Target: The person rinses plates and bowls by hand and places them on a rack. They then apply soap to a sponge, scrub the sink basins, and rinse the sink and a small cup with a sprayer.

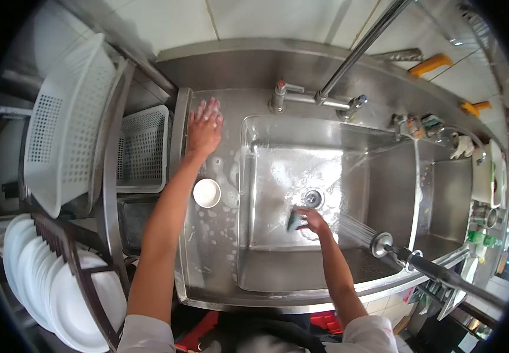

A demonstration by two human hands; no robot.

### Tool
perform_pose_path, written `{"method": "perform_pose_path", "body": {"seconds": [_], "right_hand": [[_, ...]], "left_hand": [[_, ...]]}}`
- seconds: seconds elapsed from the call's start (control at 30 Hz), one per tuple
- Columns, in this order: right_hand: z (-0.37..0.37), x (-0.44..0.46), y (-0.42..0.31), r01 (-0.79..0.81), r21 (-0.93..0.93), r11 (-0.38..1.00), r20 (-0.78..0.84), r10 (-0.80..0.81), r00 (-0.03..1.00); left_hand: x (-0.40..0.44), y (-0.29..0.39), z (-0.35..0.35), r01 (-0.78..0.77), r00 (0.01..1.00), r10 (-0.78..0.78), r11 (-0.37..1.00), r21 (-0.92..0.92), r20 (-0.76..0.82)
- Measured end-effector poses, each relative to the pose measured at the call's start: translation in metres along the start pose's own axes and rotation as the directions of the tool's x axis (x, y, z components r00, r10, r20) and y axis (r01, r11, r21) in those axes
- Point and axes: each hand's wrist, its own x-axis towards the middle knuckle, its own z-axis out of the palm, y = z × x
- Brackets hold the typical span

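My left hand lies flat with spread, soapy fingers on the steel counter left of the sink. Below it on the same counter stands a small white bowl, with suds around it. Down in the sink basin, my right hand grips a dark green sponge close to the drain. Water sprays from the hanging spray head into the basin, just right of that hand.
A faucet is fixed along the sink's back. White plates stand in a rack at lower left, below a white perforated basket. A second basin adjoins on the right, with several small items along its back ledge.
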Motion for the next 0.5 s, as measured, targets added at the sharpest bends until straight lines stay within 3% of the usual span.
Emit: {"method": "perform_pose_path", "body": {"seconds": [0.03, 0.07, 0.1, 0.13, 0.17, 0.2, 0.23, 0.27, 0.3, 0.37, 0.43, 0.47, 0.5], "right_hand": [[-0.049, -0.007, 0.031, 0.079, 0.459, 0.885, 0.136, -0.158, 0.978], [-0.082, -0.002, 0.056, 0.272, 0.667, 0.693, -0.098, -0.281, 0.955], [-0.091, -0.02, 0.048, 0.401, 0.838, 0.37, -0.343, -0.214, 0.914], [-0.142, 0.0, 0.08, 0.397, 0.911, 0.114, -0.284, -0.523, 0.804], [-0.154, -0.011, 0.073, 0.392, 0.911, 0.13, -0.269, -0.532, 0.803], [-0.157, -0.02, 0.069, 0.427, 0.896, 0.118, -0.305, -0.535, 0.788], [-0.157, -0.032, 0.068, 0.466, 0.879, 0.102, -0.346, -0.535, 0.771], [-0.145, -0.046, 0.053, 0.257, 0.949, 0.18, -0.135, -0.503, 0.853], [-0.134, -0.043, 0.044, 0.427, 0.885, 0.187, -0.28, -0.519, 0.807], [-0.077, -0.072, 0.009, 0.556, 0.792, 0.255, -0.43, -0.415, 0.802], [-0.116, -0.034, 0.042, 0.447, 0.861, 0.243, -0.207, -0.636, 0.743], [-0.103, -0.055, 0.038, 0.469, 0.84, 0.271, -0.233, -0.6, 0.765], [-0.097, -0.074, 0.028, 0.464, 0.837, 0.291, -0.24, -0.567, 0.788]], "left_hand": [[-0.002, 0.017, -0.007, -0.015, 0.999, 0.016, 1.0, -0.026, 0.044], [-0.008, 0.045, -0.014, -0.035, 0.995, 0.04, 0.998, -0.052, 0.091], [-0.018, 0.079, -0.018, -0.056, 0.996, 0.074, 0.955, -0.29, 0.053], [-0.032, 0.112, -0.014, -0.197, 0.899, 0.283, 0.943, -0.269, 0.333], [-0.053, 0.154, 0.027, -0.141, 0.885, 0.302, 0.899, -0.415, 0.353], [-0.072, 0.205, 0.02, -0.034, 0.869, 0.274, 0.863, -0.504, 0.412], [-0.099, 0.253, 0.004, 0.22, 0.881, 0.179, 0.665, -0.713, 0.439], [-0.123, 0.295, 0.023, 0.415, 0.834, 0.237, 0.324, -0.85, 0.498], [-0.131, 0.328, 0.018, 0.632, 0.608, 0.274, 0.401, -0.664, 0.745], [-0.185, 0.403, 0.09, 0.452, 0.877, 0.089, 0.182, -0.873, 0.473], [-0.2, 0.457, 0.131, 0.722, 0.648, -0.155, -0.189, -0.666, 0.746], [-0.187, 0.453, 0.092, 0.687, 0.456, 0.177, -0.693, -0.218, 0.872], [-0.186, 0.458, 0.1, 0.638, 0.428, 0.44, -0.766, 0.081, 0.79]]}}
